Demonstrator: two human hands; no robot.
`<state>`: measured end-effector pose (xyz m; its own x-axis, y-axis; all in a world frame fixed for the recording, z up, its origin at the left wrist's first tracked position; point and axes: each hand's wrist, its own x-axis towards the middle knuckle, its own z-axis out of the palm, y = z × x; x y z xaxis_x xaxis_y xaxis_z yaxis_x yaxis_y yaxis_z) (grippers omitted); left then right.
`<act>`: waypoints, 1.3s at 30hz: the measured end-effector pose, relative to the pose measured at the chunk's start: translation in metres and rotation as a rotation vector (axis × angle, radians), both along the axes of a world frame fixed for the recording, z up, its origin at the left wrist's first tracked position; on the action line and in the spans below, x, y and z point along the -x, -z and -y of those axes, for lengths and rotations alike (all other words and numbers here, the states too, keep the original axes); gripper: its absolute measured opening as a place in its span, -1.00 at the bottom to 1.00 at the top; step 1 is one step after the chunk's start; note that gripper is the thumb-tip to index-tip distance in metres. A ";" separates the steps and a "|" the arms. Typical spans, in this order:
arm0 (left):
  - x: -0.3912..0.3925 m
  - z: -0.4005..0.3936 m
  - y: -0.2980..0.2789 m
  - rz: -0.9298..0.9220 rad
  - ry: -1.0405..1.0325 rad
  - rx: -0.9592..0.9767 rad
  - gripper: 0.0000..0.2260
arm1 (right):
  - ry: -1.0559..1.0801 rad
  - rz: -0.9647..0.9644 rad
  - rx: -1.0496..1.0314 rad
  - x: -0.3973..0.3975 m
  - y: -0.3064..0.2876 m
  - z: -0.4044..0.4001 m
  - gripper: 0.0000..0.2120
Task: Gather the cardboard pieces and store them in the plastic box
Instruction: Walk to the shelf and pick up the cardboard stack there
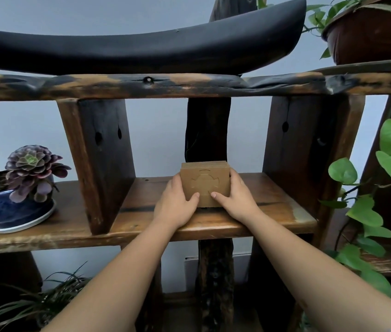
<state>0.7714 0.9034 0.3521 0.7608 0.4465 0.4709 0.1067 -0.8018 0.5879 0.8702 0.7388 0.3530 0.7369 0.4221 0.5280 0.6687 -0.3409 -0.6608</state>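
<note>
A stack of cardboard pieces (204, 182) stands on edge on the middle board of a dark wooden shelf (273, 200), its front piece scored with a cross-like outline. The left hand (176, 203) and right hand (236, 198) clasp the stack from either side, fingers wrapped round its edges, thumbs pressed on the front face. A succulent in a blue pot (10, 210) sits in the bay to the left

Both forearms extend forward and converge. Left hand (177, 202) and right hand (236, 197) face each other, palms inward, fingers curled round the far side, thumbs pressed on the near face of the cardboard (205, 182).
</note>
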 end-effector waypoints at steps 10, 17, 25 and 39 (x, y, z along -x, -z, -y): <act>-0.007 0.001 0.001 0.021 0.125 0.035 -0.40 | 0.108 0.023 0.043 0.000 0.003 -0.001 -0.33; -0.008 -0.003 0.001 -0.015 0.186 0.183 -0.26 | -0.038 -0.151 -0.045 -0.005 0.000 0.006 -0.42; -0.009 -0.009 0.000 -0.016 0.236 0.295 -0.43 | -0.078 -0.227 -0.042 -0.009 0.001 0.006 -0.30; 0.004 0.003 -0.009 -0.085 0.143 0.316 -0.58 | -0.116 -0.304 0.061 0.009 -0.011 0.012 -0.20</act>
